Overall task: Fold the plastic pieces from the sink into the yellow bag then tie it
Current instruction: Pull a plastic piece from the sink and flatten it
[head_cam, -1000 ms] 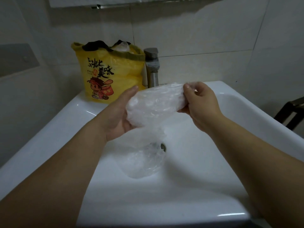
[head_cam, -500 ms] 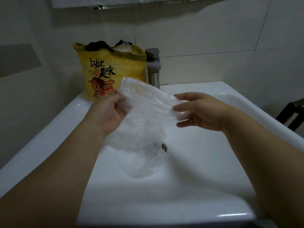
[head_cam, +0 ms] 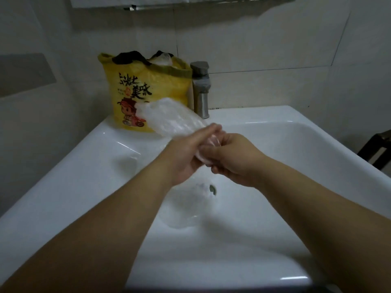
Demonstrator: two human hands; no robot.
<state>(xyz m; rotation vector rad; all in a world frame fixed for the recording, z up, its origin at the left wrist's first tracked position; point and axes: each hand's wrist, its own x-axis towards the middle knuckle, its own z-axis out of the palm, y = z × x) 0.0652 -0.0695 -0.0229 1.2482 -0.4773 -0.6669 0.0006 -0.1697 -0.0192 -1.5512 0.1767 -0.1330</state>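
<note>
White ceramic sink [head_cam: 296, 144] set against tiled wall. Clear plastic piece [head_cam: 169, 117] clamped at near end by curled fingers of right hand [head_cam: 234, 159]. Left hand [head_cam: 186, 157] laid against it, fingers straight, blurred. Piece held above basin, far end raised toward back-left corner. Second plastic piece [head_cam: 186, 208] seen lying at basin bottom beside drain [head_cam: 212, 189]. Yellow bag [head_cam: 148, 89] stood upright on back-left corner of sink rim, just beside faucet [head_cam: 202, 92], mouth open.
</note>
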